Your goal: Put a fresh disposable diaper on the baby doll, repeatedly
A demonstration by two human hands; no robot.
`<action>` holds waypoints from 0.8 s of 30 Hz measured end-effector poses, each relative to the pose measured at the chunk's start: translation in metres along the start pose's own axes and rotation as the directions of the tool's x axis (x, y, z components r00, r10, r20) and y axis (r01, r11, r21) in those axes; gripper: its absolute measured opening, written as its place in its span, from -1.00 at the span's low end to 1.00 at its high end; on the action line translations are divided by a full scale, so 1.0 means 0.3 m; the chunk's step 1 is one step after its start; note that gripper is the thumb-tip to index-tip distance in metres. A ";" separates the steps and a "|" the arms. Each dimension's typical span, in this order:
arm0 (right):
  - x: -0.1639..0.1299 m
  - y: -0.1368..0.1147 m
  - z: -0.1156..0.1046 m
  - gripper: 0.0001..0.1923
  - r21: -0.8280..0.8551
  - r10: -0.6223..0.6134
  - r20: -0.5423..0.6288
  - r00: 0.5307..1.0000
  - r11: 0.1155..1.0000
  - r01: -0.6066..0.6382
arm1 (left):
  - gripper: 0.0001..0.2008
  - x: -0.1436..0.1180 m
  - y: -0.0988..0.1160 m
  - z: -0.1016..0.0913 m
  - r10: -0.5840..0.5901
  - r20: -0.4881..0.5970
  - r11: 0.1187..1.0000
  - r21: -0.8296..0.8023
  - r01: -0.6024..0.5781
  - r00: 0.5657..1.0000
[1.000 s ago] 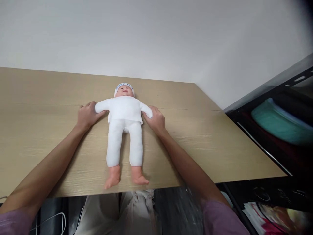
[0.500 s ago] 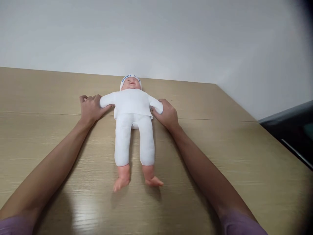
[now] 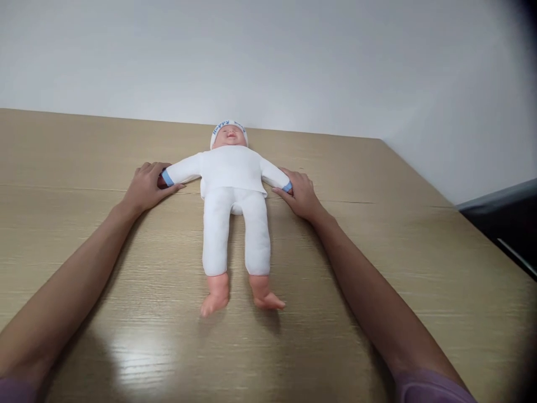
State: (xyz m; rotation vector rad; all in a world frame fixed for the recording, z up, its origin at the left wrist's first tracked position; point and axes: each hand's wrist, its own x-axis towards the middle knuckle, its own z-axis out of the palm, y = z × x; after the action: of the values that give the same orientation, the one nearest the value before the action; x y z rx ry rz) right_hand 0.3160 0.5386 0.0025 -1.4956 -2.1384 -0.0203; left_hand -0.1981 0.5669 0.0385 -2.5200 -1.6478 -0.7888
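A baby doll (image 3: 233,173) in a white top and white trousers lies on its back, feet toward me, its pinkish feet bare. On its head is a white cap (image 3: 229,124) with blue lettering. My left hand (image 3: 146,183) is closed round the end of the doll's arm on the left, beside a blue cuff (image 3: 166,178). Over on the right, my right hand (image 3: 302,193) grips the other arm's end, next to a matching blue cuff (image 3: 287,187). Both of the doll's arms are stretched out sideways. Its hands are mostly hidden in mine.
The doll lies on a light wooden table (image 3: 377,246) with a thin seam running across it. Behind the table rises a pale wall (image 3: 268,61). A dark object (image 3: 503,221) stands beyond the table's right edge.
My hands have slid outward along the doll's arms to their ends. The blue cuffs now show, and the arms look straighter. The whole view has shifted slightly.
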 end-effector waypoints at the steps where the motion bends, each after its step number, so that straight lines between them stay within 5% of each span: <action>1: -0.004 -0.002 0.005 -0.16 -0.012 -0.001 -0.009 1.000 1.000 0.001 | -0.13 -0.005 -0.002 0.000 -0.003 -0.001 1.000 -0.007 0.003 1.000; 5: -0.060 -0.053 0.010 -0.02 -0.074 0.030 -0.094 0.995 0.997 -0.037 | -0.15 -0.058 0.052 0.007 -0.065 -0.081 0.998 -0.009 0.065 0.995; 9: -0.181 -0.190 -0.004 -0.11 -0.044 0.098 -0.179 0.979 0.993 -0.108 | -0.18 -0.169 0.186 -0.007 -0.129 -0.223 0.991 -0.066 0.117 0.966; 16: -0.624 -0.621 -0.155 -0.34 0.137 0.122 -0.277 0.953 0.987 -0.087 | -0.49 -0.510 0.616 -0.145 -0.106 -0.295 0.993 -0.088 0.084 0.950; 21: -1.133 -0.822 -0.271 -0.53 0.202 0.044 -0.341 0.939 0.979 0.027 | -0.62 -0.945 0.848 -0.199 0.175 -0.085 0.953 -0.236 -0.190 0.981; 24: -1.370 -0.830 -0.240 -0.78 0.325 0.212 -0.280 0.936 0.939 -0.116 | -0.75 -1.172 0.875 -0.143 0.494 0.190 0.738 -0.607 -0.294 0.848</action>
State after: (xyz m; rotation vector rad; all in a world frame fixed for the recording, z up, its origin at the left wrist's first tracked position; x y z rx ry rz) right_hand 0.2293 0.0624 -0.0403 -1.3816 -1.6735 0.1214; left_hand -0.0974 0.1403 -0.0095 -3.4275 -0.9095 -0.9247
